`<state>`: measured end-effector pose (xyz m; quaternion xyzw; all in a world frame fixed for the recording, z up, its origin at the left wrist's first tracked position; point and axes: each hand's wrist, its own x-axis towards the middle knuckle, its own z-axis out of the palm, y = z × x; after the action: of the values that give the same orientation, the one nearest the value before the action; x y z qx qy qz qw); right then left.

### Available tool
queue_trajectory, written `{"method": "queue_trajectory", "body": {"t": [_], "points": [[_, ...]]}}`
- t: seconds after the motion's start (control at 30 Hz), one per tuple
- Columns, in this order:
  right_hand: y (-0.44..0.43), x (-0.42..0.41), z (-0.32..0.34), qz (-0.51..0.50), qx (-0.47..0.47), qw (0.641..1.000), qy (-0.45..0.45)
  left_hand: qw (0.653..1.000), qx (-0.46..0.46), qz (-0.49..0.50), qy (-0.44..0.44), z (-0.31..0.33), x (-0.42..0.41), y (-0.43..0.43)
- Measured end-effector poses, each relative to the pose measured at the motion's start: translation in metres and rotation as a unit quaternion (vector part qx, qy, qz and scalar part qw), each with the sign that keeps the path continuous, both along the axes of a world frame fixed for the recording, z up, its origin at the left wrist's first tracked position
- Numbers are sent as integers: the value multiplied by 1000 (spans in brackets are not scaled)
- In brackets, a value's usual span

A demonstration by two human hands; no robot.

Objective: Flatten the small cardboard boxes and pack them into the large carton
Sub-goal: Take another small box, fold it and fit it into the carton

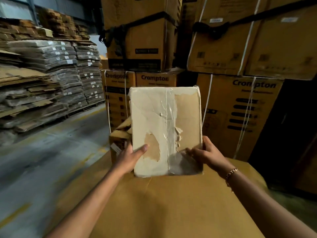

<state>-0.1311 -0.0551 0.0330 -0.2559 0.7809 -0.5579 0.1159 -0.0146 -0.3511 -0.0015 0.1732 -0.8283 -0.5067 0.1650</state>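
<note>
Closest to the lens is a big brown cardboard surface (154, 208) lying right under both wrists. I'm guessing that's the large carton or one of its flaps, but I can't see an opening from here. The small box (164, 127) is held up just above its far edge. The left hand (132, 158) grips the lower left edge, thumb laid across the front face and the other fingers hidden behind. The right hand (208, 154) pinches the lower right corner the same way. So both hands hold the box, neither one is free, and they're about equally near to it. The box's long axis runs up and away from the hands, and a tape seam (167, 117) runs along that axis between them, a bit closer to the right hand. The seam looks like it's taped shut, so my read is that the tape has to go before this thing folds flat. Room-wise, just past the left hand sits a second small box (118, 140), and stacked Crompton cartons (240, 109) wall off everything beyond the fingertips. Open floor (51, 152) lies off the left hand's outer side. Any folding probably wants to come back toward the body, over the brown surface.
</note>
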Motion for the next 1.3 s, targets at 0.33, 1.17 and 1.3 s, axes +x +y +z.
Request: {"method": "queue_trajectory", "body": {"t": [0.33, 1.17, 1.3], "points": [[141, 52, -142, -152, 187, 970, 30, 981, -24, -82, -172, -139, 7, 138], [158, 60, -36, -225, 80, 959, -152, 968, 117, -149, -163, 0, 4, 176], [172, 84, -79, -192, 32, 974, -114, 971, 60, -175, -150, -54, 19, 165]]}}
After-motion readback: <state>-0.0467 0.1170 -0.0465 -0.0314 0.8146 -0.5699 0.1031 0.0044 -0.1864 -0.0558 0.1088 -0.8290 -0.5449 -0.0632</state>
